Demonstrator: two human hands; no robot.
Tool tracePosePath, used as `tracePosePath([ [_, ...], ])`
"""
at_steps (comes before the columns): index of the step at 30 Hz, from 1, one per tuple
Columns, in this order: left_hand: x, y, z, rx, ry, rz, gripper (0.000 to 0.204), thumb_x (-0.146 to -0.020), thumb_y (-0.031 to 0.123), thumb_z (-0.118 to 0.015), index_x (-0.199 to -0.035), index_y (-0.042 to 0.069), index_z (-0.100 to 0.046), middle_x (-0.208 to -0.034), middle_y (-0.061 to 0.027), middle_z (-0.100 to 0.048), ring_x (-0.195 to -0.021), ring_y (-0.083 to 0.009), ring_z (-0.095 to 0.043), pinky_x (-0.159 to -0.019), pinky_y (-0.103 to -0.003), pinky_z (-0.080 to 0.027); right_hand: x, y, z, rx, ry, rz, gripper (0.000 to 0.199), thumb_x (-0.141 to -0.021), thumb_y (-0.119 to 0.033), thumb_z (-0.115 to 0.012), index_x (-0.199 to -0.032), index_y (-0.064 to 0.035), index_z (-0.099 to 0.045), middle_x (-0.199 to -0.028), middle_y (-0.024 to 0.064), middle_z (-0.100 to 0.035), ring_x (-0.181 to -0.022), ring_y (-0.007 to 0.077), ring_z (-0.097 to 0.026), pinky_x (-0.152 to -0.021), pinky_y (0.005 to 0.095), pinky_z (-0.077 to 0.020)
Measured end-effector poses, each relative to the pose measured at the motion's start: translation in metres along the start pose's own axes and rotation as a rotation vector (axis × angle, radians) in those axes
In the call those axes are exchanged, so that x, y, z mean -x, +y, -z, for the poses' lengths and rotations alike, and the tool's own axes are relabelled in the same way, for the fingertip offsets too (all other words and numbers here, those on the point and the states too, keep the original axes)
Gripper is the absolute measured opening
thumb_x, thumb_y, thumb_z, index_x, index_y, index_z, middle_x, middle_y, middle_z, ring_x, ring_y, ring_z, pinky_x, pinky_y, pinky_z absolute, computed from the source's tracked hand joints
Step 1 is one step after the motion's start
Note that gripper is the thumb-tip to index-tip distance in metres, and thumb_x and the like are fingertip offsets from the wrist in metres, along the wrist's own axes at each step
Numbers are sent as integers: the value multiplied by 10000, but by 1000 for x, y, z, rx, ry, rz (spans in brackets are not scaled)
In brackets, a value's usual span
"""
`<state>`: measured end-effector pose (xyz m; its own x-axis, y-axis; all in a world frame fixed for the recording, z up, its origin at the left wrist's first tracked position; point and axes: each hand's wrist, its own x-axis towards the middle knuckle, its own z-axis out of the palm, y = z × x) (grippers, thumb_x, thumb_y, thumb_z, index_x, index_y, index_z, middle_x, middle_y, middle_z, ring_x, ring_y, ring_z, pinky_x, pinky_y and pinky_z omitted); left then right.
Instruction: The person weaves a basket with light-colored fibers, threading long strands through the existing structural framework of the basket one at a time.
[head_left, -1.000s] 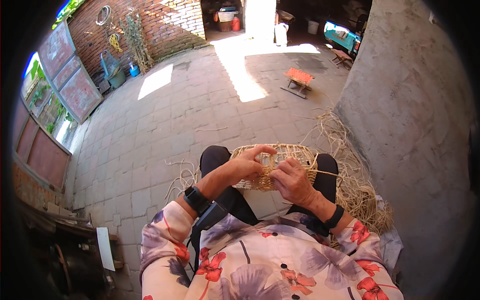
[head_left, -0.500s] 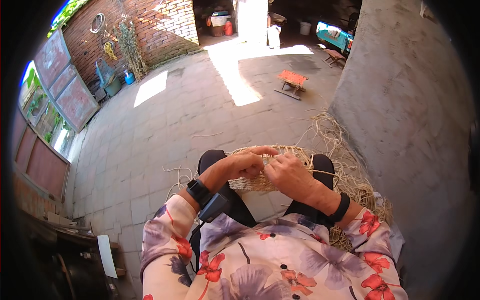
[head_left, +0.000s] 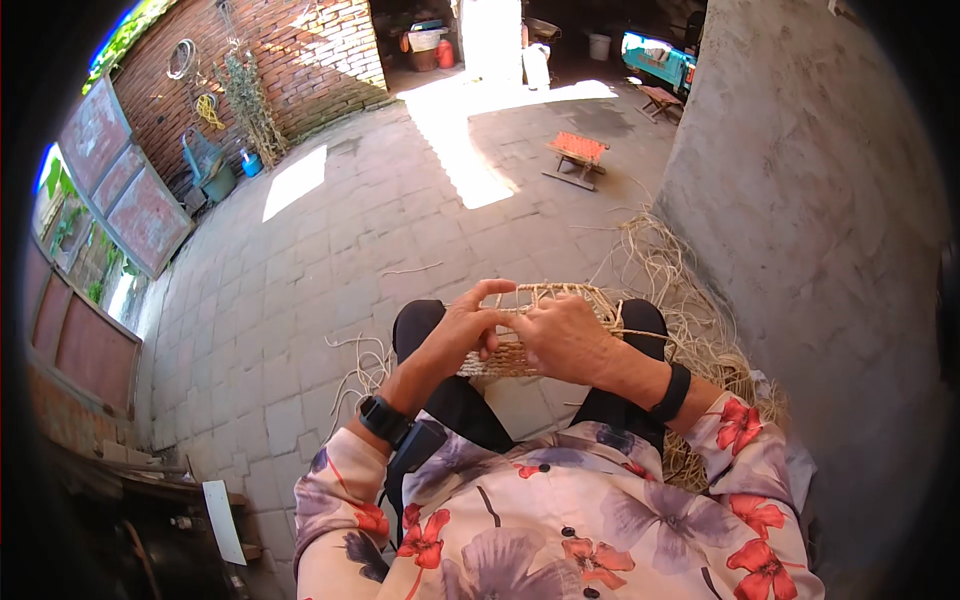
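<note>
A woven straw-cord piece (head_left: pixel 497 362), perhaps a basket, rests between my knees, with a close weave near me and loose open loops at its far rim (head_left: pixel 590 297). My left hand (head_left: pixel 462 328) is over its left part, index finger stretched out and apart from the thumb, which meets the right hand. At the middle of the piece, my right hand (head_left: pixel 572 338) is closed in a pinch on a strand of straw cord (head_left: pixel 640 332), whose length shows beyond the hand toward my right knee. The fingertips of the right hand are mostly hidden.
A heap of loose straw cord (head_left: pixel 700 350) lies along the grey wall (head_left: pixel 810 200) on my right. More strands (head_left: pixel 362 365) lie by my left knee. A small stool with an orange woven seat (head_left: pixel 580 148) stands ahead. A metal gate (head_left: pixel 125 180) is at the left.
My left hand has shifted slightly left, its index finger now raised and spread from the thumb. The right hand has moved slightly left, still pinched over the woven piece.
</note>
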<state>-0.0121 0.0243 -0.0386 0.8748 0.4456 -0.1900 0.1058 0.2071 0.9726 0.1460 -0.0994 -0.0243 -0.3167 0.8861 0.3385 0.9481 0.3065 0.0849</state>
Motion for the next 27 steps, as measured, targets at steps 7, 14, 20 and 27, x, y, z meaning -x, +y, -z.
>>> tracePosePath([
  [7, 16, -23, -30, -731, 355, -550, 180, -865, 92, -667, -1035, 53, -712, -934, -74, -599, -863, -206, -621, -774, -324, -502, 25, 12, -11, -816, 362, -378, 60, -723, -25, -677, -761, -31, -631, -708, 79, -606, -636, 202, -591, -601, 332, -468],
  [14, 12, -16, -43, -692, 232, -724, 80, -929, 79, -604, -961, 19, -646, -791, -57, -584, -735, -183, -606, -672, -307, -501, 63, -26, 27, -935, 259, -317, 95, -792, -124, -719, -791, -48, -661, -693, 98, -639, -586, 236, -617, -584, 361, -485],
  [20, 40, -24, 33, 50, 349, -330, 148, -1029, 198, -526, -977, 78, -596, -587, 34, -429, -445, -42, -376, -375, -206, -324, 152, 4, -34, -824, -174, -323, 174, -873, -211, -681, -871, -37, -681, -710, 84, -655, -554, 143, -607, -506, 289, -471],
  [27, 213, -85, 344, 161, 1129, -260, 163, -965, 242, -615, -982, 85, -575, -609, 64, -423, -445, -32, -324, -380, -219, -283, 169, 18, -29, -1361, 145, -1078, 392, -915, -109, -608, -1282, 11, -539, -904, 62, -629, -611, 89, -595, -467, 199, -481],
])
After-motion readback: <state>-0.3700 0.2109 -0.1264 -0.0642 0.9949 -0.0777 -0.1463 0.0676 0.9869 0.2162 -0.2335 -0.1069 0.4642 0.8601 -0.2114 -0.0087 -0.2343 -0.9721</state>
